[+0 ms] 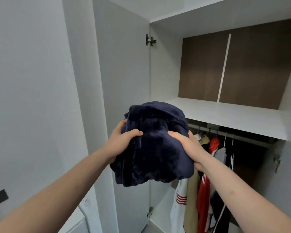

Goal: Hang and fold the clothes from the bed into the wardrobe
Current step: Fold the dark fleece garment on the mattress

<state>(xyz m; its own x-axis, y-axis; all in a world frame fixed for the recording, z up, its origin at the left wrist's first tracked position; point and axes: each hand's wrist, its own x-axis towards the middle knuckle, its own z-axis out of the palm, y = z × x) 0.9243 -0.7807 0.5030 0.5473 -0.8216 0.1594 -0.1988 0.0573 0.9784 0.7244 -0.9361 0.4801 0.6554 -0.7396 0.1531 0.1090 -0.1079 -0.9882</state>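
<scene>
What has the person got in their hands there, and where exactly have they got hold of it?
A bundled dark navy garment, held up before the open wardrobe shelf. The left hand grips its left side, the right hand its right side, fingers dug into the fabric.

Soft, plush navy cloth bundle point(154, 145), velvety with a faint sheen along the creases. Smooth matt pale-grey laminate on the wardrobe door point(123, 73) and shelf point(225, 115). Dark brown wood-grain back panel point(242, 68), matt. Metal hinge point(149, 40), dull. Metal hanging rail point(238, 137). Hanging garments point(203, 190) of red, white and beige cloth.
</scene>
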